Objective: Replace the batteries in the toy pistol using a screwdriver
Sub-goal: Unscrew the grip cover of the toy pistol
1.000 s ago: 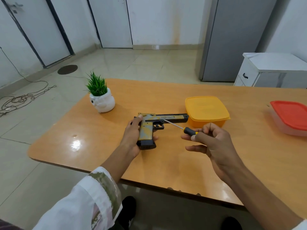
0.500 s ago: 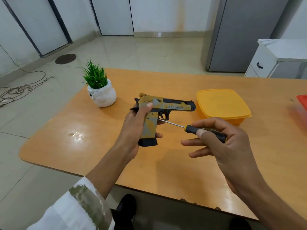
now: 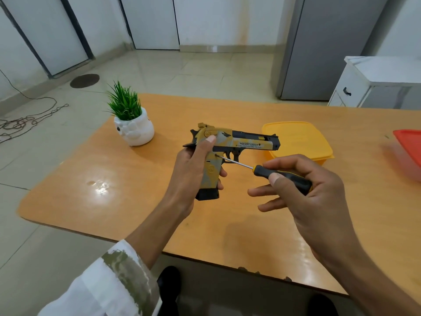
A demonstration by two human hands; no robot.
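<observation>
My left hand [image 3: 190, 169] grips a yellow, grey and black toy pistol [image 3: 237, 142] by its handle, holding it upright above the table with the barrel pointing right. My right hand [image 3: 312, 190] holds a screwdriver [image 3: 273, 173] with a black and yellow handle. Its thin metal shaft reaches left, and the tip touches the top of the pistol's grip, just behind the trigger. My left thumb lies along the rear of the slide.
An orange wooden table [image 3: 127, 190] lies under both hands. On it stand a small green plant in a white pot [image 3: 133, 127], a yellow lidded box [image 3: 298, 139] behind the pistol, and a red-lidded box [image 3: 410, 147] at the right edge. A white cabinet [image 3: 364, 83] stands beyond.
The pistol has been lifted off the table and turned upright. My right hand has brought the screwdriver tip in against the grip.
</observation>
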